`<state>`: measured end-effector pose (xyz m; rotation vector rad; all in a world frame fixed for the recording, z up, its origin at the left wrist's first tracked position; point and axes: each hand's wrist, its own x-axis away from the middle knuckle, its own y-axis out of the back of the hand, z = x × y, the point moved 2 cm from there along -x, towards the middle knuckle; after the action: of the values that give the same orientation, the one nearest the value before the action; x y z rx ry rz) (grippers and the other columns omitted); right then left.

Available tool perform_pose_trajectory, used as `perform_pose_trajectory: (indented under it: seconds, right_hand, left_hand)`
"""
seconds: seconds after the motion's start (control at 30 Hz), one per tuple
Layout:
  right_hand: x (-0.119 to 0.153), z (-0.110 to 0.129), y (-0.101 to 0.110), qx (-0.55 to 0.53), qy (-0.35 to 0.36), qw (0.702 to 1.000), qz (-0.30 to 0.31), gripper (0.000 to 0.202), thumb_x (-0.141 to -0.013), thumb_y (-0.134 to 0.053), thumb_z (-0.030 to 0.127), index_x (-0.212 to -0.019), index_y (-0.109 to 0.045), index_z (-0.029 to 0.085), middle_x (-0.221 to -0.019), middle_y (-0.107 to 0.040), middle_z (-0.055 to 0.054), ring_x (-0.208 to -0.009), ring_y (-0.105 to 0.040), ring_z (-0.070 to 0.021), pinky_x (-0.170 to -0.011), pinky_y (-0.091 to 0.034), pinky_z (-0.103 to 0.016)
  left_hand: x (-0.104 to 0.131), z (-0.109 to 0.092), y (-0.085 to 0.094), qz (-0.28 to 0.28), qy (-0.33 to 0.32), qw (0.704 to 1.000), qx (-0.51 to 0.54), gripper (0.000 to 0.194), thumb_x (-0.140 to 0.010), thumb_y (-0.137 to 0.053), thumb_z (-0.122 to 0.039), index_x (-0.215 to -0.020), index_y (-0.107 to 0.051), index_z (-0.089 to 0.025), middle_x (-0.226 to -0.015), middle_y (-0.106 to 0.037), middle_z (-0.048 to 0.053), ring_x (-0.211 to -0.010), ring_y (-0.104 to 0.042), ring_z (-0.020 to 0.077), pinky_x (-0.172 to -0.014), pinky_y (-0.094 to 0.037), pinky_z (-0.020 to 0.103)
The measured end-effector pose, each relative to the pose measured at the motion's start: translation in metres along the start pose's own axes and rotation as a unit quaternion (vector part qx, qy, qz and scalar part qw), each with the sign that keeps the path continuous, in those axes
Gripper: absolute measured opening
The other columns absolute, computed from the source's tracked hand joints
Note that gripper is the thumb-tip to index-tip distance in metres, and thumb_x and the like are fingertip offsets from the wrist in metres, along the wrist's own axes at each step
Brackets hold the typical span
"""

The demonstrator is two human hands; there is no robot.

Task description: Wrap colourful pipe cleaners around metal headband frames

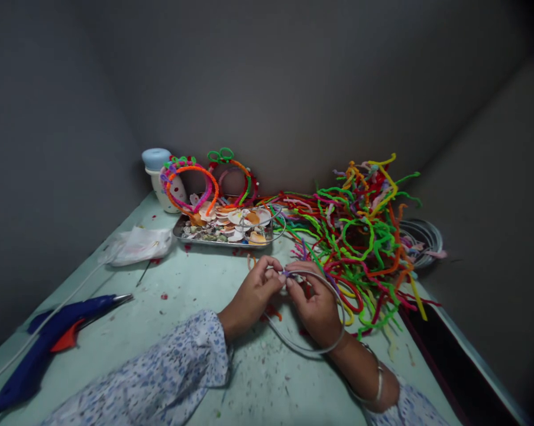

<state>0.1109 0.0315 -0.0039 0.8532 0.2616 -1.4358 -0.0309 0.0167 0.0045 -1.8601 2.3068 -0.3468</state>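
Observation:
My left hand (255, 296) and my right hand (316, 305) meet above the table's middle, fingertips pinched close together. Between them is a short purple piece of pipe cleaner (287, 273), at the end of a thin grey wire hoop (304, 351). The hoop curves over my right fingers and loops down below both hands. My left thumb and forefinger press at the purple piece; my right fingers grip the hoop beside it. Exactly how the purple piece sits on the wire is hidden by the fingertips.
A metal tray (217, 241) of shells stands ahead, with finished pipe-cleaner headbands (191, 168) on it. A tangle of pipe cleaners (364, 236) fills the right. Coiled grey hoops (430, 242), a blue glue gun (49, 343), a plastic bag (138, 245) and a lidded cup (158, 171) surround the work area.

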Motion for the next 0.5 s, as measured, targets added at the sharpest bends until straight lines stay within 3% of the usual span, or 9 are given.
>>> perform_pose_trajectory:
  seconds: [0.3,0.5]
  right_hand:
    - [-0.0004,-0.0013,-0.0006,-0.031,-0.076,0.996,0.023,0.010,-0.090,-0.054,0.019,-0.090,-0.064,0.020,-0.086,-0.066,-0.003,-0.081,-0.061,-0.0179,-0.077,-0.049,-0.030]
    - [-0.0009,0.0013,0.0007,0.007,-0.057,0.998,0.020,0.010,-0.089,-0.055,0.019,-0.087,-0.064,0.021,-0.082,-0.065,-0.002,-0.077,-0.060,-0.0177,-0.074,-0.048,-0.029]
  left_hand:
    - [0.0011,0.0020,-0.0007,-0.022,-0.049,0.992,-0.110,0.015,-0.091,-0.052,-0.035,-0.097,-0.051,-0.021,-0.070,-0.041,-0.005,-0.061,-0.037,0.0091,-0.056,-0.032,0.020]
    - [-0.0002,0.0055,0.0025,-0.036,-0.045,0.990,-0.125,0.019,-0.092,-0.050,-0.037,-0.093,-0.052,-0.019,-0.074,-0.047,-0.004,-0.065,-0.040,0.0095,-0.060,-0.035,0.021]
